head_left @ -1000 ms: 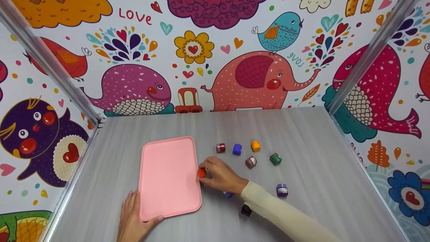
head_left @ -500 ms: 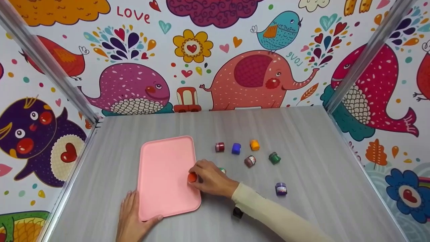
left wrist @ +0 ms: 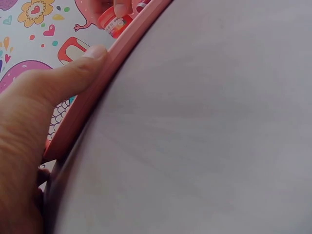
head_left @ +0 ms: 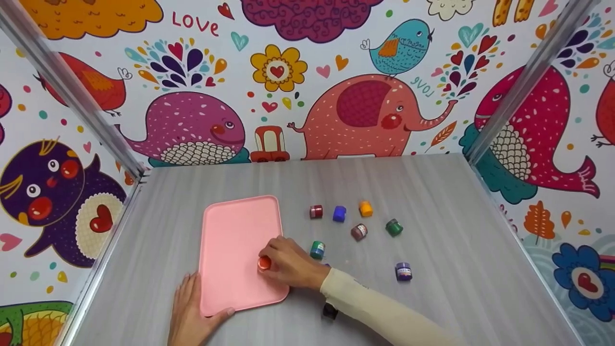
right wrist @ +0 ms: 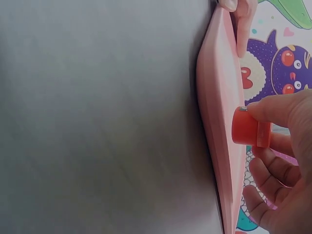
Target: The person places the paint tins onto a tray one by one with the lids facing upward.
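Note:
A pink tray [head_left: 235,235] lies on the grey table. My right hand [head_left: 295,264] pinches a small orange paint jar [right wrist: 248,127] between thumb and fingers, above the right part of the tray. Whether the jar touches the tray is hard to tell. My left hand [head_left: 192,307] rests at the tray's near left corner, its fingers fairly straight along the left side. The left thumb [left wrist: 80,73] lies on the near rim.
Right of the tray lie a dark red jar [head_left: 316,211], a blue jar [head_left: 339,214], a yellow-orange jar [head_left: 365,208], a brownish jar [head_left: 359,231], a green jar [head_left: 394,227], a green-blue jar [head_left: 317,250] and a purple jar [head_left: 403,271]. Another is mostly hidden by my right arm.
My right hand has carried the orange paint jar from the tray's right edge leftward and nearer me, over the tray. The green-blue jar came into sight. My left hand stays put.

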Demonstrator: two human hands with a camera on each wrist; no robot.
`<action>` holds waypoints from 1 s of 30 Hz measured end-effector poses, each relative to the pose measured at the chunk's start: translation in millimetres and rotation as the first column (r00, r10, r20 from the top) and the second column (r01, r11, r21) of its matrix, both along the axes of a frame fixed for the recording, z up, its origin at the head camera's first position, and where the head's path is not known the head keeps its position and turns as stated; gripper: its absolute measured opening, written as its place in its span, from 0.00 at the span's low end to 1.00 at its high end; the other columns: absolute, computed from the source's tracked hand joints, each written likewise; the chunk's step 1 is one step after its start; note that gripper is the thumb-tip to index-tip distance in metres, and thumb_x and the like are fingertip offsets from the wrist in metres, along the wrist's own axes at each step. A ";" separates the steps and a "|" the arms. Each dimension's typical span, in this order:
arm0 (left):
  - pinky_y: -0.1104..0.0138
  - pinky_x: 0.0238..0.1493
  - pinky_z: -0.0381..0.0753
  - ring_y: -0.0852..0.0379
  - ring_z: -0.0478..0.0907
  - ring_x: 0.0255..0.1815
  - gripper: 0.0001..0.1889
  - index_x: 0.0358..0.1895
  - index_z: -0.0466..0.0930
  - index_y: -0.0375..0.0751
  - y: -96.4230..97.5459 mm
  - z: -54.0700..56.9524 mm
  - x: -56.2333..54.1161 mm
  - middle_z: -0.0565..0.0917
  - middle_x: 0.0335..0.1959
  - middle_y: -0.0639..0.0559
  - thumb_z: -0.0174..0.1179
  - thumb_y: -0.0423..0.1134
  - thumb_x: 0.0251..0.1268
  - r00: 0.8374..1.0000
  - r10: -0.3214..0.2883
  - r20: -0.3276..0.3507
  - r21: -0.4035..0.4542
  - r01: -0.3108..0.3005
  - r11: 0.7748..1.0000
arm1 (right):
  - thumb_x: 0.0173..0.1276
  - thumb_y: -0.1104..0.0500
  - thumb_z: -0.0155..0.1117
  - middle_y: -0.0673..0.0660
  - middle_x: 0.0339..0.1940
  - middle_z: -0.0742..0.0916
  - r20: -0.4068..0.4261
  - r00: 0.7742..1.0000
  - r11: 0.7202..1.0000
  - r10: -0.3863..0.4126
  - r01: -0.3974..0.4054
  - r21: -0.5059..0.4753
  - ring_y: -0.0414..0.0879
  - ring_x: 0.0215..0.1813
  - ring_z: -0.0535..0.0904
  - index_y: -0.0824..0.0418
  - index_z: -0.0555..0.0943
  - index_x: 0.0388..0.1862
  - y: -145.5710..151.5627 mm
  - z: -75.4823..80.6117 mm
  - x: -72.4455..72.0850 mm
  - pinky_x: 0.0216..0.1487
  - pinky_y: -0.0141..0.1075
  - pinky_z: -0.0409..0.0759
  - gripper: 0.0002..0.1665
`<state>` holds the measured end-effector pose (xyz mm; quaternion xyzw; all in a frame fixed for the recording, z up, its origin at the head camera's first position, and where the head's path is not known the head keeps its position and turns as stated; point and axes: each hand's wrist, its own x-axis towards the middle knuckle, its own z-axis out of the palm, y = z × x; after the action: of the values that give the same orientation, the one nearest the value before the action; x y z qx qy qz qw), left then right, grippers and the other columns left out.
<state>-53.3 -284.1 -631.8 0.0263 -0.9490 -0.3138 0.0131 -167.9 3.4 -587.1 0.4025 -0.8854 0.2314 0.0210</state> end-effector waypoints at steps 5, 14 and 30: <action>0.32 0.87 0.43 0.21 0.48 0.85 0.73 0.85 0.51 0.21 0.1 -3.2 -0.8 0.59 0.83 0.20 0.82 0.68 0.51 0.999 -0.016 -0.049 0.007 0.016 1.000 | 0.78 0.46 0.75 0.48 0.54 0.86 -0.036 0.999 0.999 0.036 -0.034 0.035 0.40 0.55 0.79 0.54 0.88 0.61 -5.5 -0.6 2.0 0.63 0.30 0.80 0.20; 0.29 0.85 0.43 0.21 0.44 0.86 0.75 0.86 0.47 0.20 -2.8 1.6 -2.9 0.54 0.85 0.19 0.81 0.69 0.51 0.998 -0.020 0.051 0.010 0.020 1.000 | 0.78 0.45 0.75 0.47 0.56 0.86 0.004 0.998 0.995 0.055 -0.056 0.084 0.39 0.56 0.78 0.52 0.88 0.63 -21.1 -3.3 5.8 0.62 0.26 0.77 0.21; 0.31 0.87 0.39 0.22 0.44 0.86 0.74 0.86 0.47 0.21 -1.4 0.8 -1.2 0.54 0.85 0.20 0.81 0.70 0.53 0.999 -0.019 0.044 0.000 0.019 1.000 | 0.78 0.44 0.73 0.47 0.53 0.86 -0.065 0.988 0.987 0.137 -0.130 0.097 0.39 0.54 0.78 0.50 0.88 0.61 -45.6 -8.4 14.5 0.60 0.25 0.75 0.19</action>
<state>-54.5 -285.5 -631.0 0.0244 -0.9494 -0.3129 -0.0109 -153.3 -42.2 -595.5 0.4694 -0.8650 0.1764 0.0182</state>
